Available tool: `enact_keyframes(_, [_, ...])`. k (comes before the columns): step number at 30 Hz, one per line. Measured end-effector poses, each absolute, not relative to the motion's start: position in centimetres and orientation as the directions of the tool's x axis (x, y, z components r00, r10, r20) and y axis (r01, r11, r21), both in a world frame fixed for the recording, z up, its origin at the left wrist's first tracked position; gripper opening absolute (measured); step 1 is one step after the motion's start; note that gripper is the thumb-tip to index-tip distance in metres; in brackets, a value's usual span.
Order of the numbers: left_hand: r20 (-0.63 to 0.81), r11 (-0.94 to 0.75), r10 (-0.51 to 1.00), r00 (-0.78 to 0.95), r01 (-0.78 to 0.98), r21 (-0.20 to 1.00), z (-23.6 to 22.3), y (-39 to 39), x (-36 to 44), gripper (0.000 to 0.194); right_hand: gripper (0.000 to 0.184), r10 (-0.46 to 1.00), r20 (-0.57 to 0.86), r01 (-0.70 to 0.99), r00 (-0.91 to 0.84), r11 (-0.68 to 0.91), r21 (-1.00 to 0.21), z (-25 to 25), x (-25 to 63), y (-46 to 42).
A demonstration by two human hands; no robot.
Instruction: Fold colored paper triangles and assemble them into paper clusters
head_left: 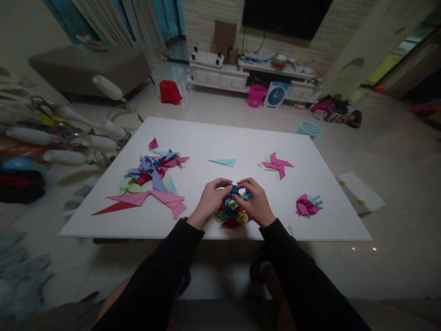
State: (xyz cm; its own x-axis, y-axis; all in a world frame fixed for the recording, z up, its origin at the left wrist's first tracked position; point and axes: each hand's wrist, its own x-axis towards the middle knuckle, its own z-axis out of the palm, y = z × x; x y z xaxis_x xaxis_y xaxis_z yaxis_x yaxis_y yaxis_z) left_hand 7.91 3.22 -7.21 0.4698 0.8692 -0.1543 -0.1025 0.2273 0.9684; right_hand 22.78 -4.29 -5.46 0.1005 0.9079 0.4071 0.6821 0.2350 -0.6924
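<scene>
Between my left hand [214,198] and my right hand [255,198] is a small piece of shiny blue folded paper [234,190], pinched by the fingertips of both. Directly below it, near the table's front edge, lies a pile of shiny folded papers [231,214] in green, gold, red and blue; my hands cover part of it. Beyond my hands a light blue folded paper dart [225,162] rests flat. To the right are a pink and pale green paper pinwheel [277,165] and a magenta and teal folded paper piece [308,205].
On the left of the white table [206,138] lies a heap of origami pieces [151,172] in purple, pink, red and green. A red stool [170,92], a pink bin [256,95] and a blue fan [276,94] stand beyond it. A turquoise basket [310,129] is behind the right corner.
</scene>
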Motion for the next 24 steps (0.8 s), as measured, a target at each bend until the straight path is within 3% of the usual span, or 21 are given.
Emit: enact_keyframes(24, [-0.148,0.148,0.873,0.464,0.037,0.988,-6.40,2.76,7.92,0.022,0.005,0.902,0.415,0.787,0.116,0.171,-0.592,-6.13,22.92,-4.25])
